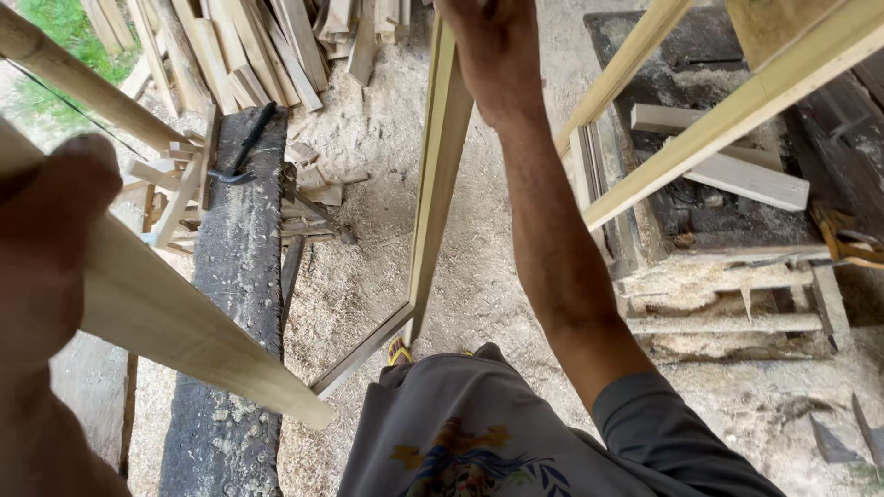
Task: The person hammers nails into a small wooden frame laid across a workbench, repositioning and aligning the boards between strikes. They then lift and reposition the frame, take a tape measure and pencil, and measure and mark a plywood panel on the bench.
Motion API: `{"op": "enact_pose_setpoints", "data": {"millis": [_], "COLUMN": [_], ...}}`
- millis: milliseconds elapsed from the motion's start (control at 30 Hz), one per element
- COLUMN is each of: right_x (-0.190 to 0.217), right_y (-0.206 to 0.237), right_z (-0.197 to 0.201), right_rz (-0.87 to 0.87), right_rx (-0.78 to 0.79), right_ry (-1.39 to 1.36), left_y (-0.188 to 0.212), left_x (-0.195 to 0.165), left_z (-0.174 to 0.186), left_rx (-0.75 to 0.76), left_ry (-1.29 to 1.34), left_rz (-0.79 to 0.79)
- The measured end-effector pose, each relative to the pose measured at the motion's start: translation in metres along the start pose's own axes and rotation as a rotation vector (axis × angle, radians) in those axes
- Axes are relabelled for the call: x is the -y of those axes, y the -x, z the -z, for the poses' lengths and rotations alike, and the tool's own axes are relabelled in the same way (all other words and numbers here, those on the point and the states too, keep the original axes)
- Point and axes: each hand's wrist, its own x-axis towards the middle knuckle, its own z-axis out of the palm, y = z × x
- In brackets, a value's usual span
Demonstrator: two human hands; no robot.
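i see my right hand (493, 55) raised at the top of the view, its back toward the camera, wrapped over the top of an upright rail of a pale wooden frame (433, 193). the fingers curl round the far side of the wood, so they are closed on it, though the tips are hidden. the rail runs down to a corner joint near the floor, just beside a yellow sandal (399, 351), where a darker bottom rail meets it and angles off to the lower left.

my left hand (46, 239) is close to the camera and blurred at the left edge. it sits against a pale plank (184, 322) that slants down to the right; i cannot tell whether its fingers are closed on the plank or only pressing it.

below the plank lies a long dark beam (235, 276) with a hammer (241, 147) resting on its far end. a stack of cut slats (249, 46) lies beyond it. two more pale rails (727, 120) cross the upper right, above a dark desk (737, 212) covered in sawdust. the floor (368, 267) is thick with sawdust.
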Motion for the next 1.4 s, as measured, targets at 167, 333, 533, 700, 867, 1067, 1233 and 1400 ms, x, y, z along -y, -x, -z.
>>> {"op": "enact_pose_setpoints", "data": {"millis": [167, 333, 533, 700, 867, 1067, 1233, 1400], "right_x": [0.008, 0.011, 0.032, 0.059, 0.066, 0.081, 0.102, 0.086], "right_y": [0.011, 0.031, 0.072, 0.107, 0.151, 0.23, 0.294, 0.332], "right_z": [-0.046, -0.115, -0.197, -0.296, -0.419, -0.555, -0.639, -0.706], "right_rz": [0.452, 0.308, 0.326, 0.446, 0.631, 0.495, 0.43, 0.411], "right_rx": [0.12, 0.161, 0.31, 0.393, 0.472, 0.893, 1.284, 1.342], "right_ry": [-0.122, -0.099, -0.025, 0.099, 0.279, 0.481, 0.648, 0.686], "left_y": [0.047, 0.062, 0.132, 0.191, 0.249, 0.247, 0.194, 0.159], "left_x": [0.012, 0.071, 0.143, 0.213, 0.258, 0.212, 0.236, 0.285], "left_z": [-0.037, -0.097, -0.145, -0.168, -0.217, -0.311, -0.347, -0.352], "left_rx": [-0.432, -0.807, -0.741, -0.671, -0.465, 0.054, -0.299, -0.636], "left_ry": [0.607, 0.836, 0.797, 0.733, 0.665, 0.881, 0.973, 1.411], "left_rz": [0.265, 0.147, 0.608, 0.982, 1.347, 1.263, 0.682, 1.037]}}
